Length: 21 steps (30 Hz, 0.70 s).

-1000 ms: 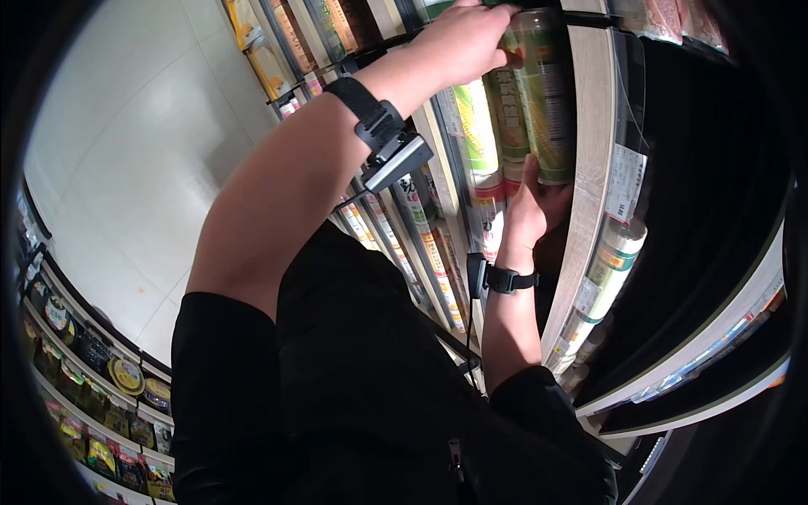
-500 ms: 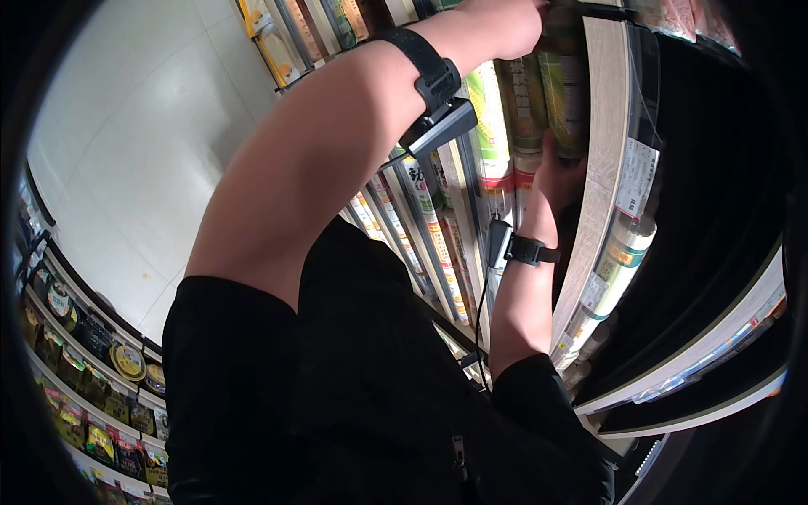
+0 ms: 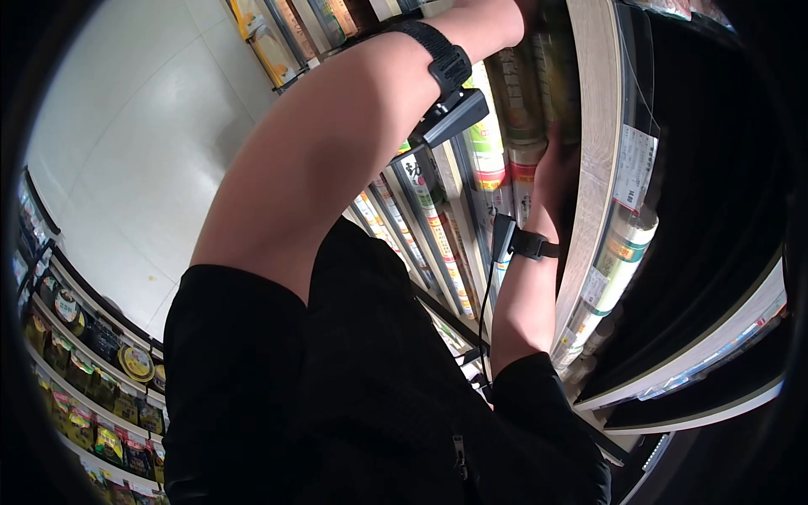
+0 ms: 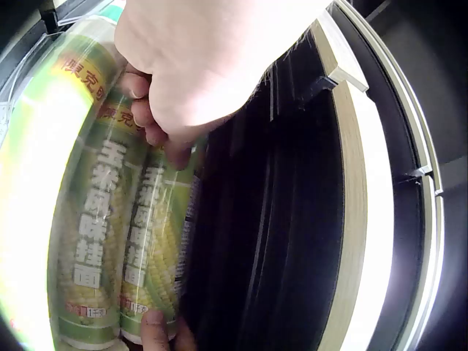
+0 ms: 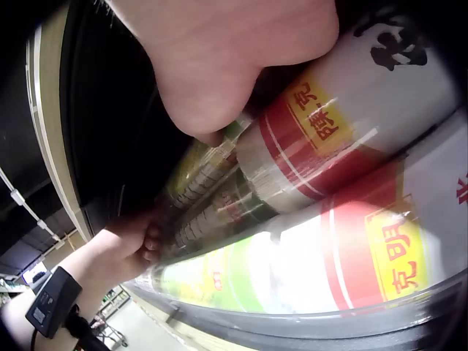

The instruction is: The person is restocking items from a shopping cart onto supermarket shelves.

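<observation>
A green cylindrical pack of dried noodles (image 4: 162, 234) with corn pictured on it stands deep on the shelf, at the right of its row. My left hand (image 4: 201, 66) holds its upper end with curled fingers. At its bottom end, my right hand (image 4: 156, 330) grips it, thumb on the front. A matching noodle pack (image 4: 95, 227) sits directly beside it, and a brightly lit green pack (image 4: 33, 197) is farther left. In the right wrist view, my right hand (image 5: 227, 66) hides much of the held pack's lower end. Red-and-white noodle packs (image 5: 314, 139) lie close by.
A pale wooden shelf edge (image 3: 596, 126) with a price label (image 3: 636, 164) runs right of my hands. Beyond it, a white-green roll-shaped pack (image 3: 624, 244) rests on the neighbouring shelf. Pouches (image 3: 109, 442) fill a rack at lower left, beside the tiled floor (image 3: 160, 126).
Both hands have moved the noodle pack deeper into the shelf, and it now stands in the shade beside its neighbour. The left arm reaches farther in, its hand mostly out of the head view.
</observation>
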### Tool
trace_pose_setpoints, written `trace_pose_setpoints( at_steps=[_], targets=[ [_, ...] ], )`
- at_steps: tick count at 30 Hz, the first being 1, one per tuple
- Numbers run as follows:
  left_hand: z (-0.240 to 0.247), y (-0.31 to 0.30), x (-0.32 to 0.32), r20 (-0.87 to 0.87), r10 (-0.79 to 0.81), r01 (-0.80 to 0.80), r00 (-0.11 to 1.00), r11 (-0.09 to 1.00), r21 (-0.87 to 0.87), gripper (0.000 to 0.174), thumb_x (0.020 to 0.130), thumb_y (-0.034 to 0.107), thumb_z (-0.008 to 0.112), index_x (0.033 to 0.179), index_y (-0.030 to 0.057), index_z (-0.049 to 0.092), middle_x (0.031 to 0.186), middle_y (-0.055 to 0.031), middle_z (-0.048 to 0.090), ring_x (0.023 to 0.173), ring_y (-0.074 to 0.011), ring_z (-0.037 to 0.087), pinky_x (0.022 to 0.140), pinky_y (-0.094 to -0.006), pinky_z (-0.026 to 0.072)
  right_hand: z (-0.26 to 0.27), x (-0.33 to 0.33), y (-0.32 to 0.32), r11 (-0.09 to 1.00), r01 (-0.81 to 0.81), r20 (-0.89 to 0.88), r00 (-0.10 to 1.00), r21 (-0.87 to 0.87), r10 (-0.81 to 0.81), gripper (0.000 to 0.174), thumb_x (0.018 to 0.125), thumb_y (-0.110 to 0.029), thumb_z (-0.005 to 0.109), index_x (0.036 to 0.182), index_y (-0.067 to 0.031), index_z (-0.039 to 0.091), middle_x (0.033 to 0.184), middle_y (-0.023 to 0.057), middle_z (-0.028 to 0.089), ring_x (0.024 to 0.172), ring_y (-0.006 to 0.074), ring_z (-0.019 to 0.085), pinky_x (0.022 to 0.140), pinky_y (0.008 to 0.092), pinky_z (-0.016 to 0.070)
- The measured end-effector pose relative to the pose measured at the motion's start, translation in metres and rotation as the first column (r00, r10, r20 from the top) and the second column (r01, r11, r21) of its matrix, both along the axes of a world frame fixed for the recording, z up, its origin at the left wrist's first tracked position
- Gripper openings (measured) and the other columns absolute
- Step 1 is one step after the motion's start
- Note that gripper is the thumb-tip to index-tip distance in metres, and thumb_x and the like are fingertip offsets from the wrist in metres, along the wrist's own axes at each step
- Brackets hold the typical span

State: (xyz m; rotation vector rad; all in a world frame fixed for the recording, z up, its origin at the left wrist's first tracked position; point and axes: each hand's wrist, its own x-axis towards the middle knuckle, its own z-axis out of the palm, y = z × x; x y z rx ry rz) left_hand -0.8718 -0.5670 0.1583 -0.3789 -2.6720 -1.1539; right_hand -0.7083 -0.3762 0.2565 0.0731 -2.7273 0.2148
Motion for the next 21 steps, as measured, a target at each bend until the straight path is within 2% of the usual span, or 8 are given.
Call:
trace_pose_setpoints(
  at_steps=[9, 11, 12, 13, 16, 17, 19, 21],
  targets=[
    [0.075, -0.044, 0.051, 0.196, 0.047, -0.072, 0.979, 0.990, 0.124, 0.066, 0.102, 0.018, 0.058, 0.158, -0.0052, 0.034, 0.129, -0.0186, 0.070, 0.111, -0.0321, 0.073, 0.075, -0.0442, 0.0613, -0.009, 0.011, 0.005, 0.996, -0.070, -0.030, 0.997, 0.047, 0.071, 0.058, 0.102, -0.040, 0.064, 0.144, 0.0000, 0.057, 0.145, 0.0248, 0.059, 0.137, 0.0399, 0.054, 0.116, 0.0452, 0.0395],
    [0.011, -0.004, 0.012, -0.286, 0.230, -0.240, 0.930, 0.971, -0.002, 0.067, 0.102, 0.022, 0.059, 0.158, -0.0046, 0.034, 0.134, -0.0184, 0.068, 0.106, -0.0328, 0.074, 0.076, -0.0432, 0.0612, -0.010, 0.016, 0.006, 0.996, -0.077, -0.044, 0.996, 0.055, 0.080, 0.056, 0.103, -0.039, 0.063, 0.143, -0.0006, 0.058, 0.144, 0.0243, 0.060, 0.136, 0.0399, 0.055, 0.115, 0.0454, 0.0404],
    [0.075, -0.049, 0.042, 0.376, -0.040, 0.043, 0.926, 0.999, -0.001, 0.064, 0.101, 0.025, 0.059, 0.156, -0.0026, 0.039, 0.141, -0.0211, 0.062, 0.110, -0.0325, 0.071, 0.076, -0.0416, 0.0609, -0.011, 0.019, 0.006, 0.995, -0.081, -0.051, 0.995, 0.059, 0.084, 0.055, 0.103, -0.039, 0.062, 0.143, -0.0009, 0.059, 0.143, 0.0241, 0.061, 0.136, 0.0398, 0.055, 0.114, 0.0454, 0.0409],
    [0.071, -0.047, 0.050, 0.371, -0.042, 0.048, 0.928, 0.999, -0.008, 0.064, 0.101, 0.025, 0.059, 0.156, -0.0026, 0.039, 0.141, -0.0211, 0.062, 0.110, -0.0325, 0.071, 0.076, -0.0416, 0.0609, -0.011, 0.022, 0.005, 0.994, -0.084, -0.057, 0.995, 0.063, 0.088, 0.054, 0.103, -0.039, 0.061, 0.142, -0.0012, 0.059, 0.143, 0.0238, 0.061, 0.136, 0.0398, 0.055, 0.114, 0.0455, 0.0414],
    [0.059, -0.055, 0.078, 0.131, -0.141, 0.147, 0.981, 0.988, -0.041, 0.062, 0.095, 0.020, 0.061, 0.151, -0.0011, 0.046, 0.140, -0.0261, 0.058, 0.122, -0.0309, 0.064, 0.079, -0.0455, 0.0598, -0.016, 0.025, -0.006, 0.993, -0.099, -0.091, 0.990, 0.060, 0.104, 0.051, 0.104, -0.038, 0.060, 0.141, -0.0022, 0.061, 0.141, 0.0231, 0.063, 0.134, 0.0397, 0.057, 0.113, 0.0457, 0.0428],
    [0.016, -0.030, 0.076, -0.292, 0.053, -0.070, 0.955, 0.996, -0.050, 0.064, 0.093, 0.024, 0.066, 0.153, 0.0137, 0.048, 0.149, -0.0196, 0.053, 0.118, -0.0362, 0.066, 0.093, -0.0497, 0.0581, -0.013, 0.026, -0.008, 0.993, -0.104, -0.103, 0.989, 0.059, 0.110, 0.051, 0.104, -0.038, 0.059, 0.141, -0.0025, 0.061, 0.140, 0.0229, 0.064, 0.134, 0.0397, 0.057, 0.112, 0.0458, 0.0432],
    [0.031, -0.032, 0.083, -0.471, -0.084, -0.006, 0.878, 0.983, -0.186, 0.045, 0.085, 0.035, 0.075, 0.121, 0.0096, 0.074, 0.124, -0.0079, 0.074, 0.130, -0.0282, 0.058, 0.106, -0.0476, 0.0471, -0.003, 0.032, -0.033, 0.975, 0.214, 0.158, 0.963, 0.057, -0.220, 0.045, 0.103, -0.032, 0.060, 0.137, -0.0018, 0.064, 0.137, 0.0242, 0.065, 0.132, 0.0388, 0.059, 0.112, 0.0463, 0.0440],
    [0.033, -0.027, 0.084, -0.443, -0.275, 0.148, 0.853, 0.943, -0.300, 0.045, 0.079, 0.036, 0.075, 0.120, 0.0164, 0.077, 0.125, -0.0130, 0.071, 0.118, -0.0369, 0.064, 0.110, -0.0520, 0.0428, -0.104, 0.020, 0.051, 0.932, -0.207, -0.077, 0.978, -0.298, 0.193, 0.047, 0.102, -0.034, 0.059, 0.132, 0.0020, 0.065, 0.138, 0.0222, 0.065, 0.134, 0.0386, 0.057, 0.117, 0.0439, 0.0395]
  ],
)
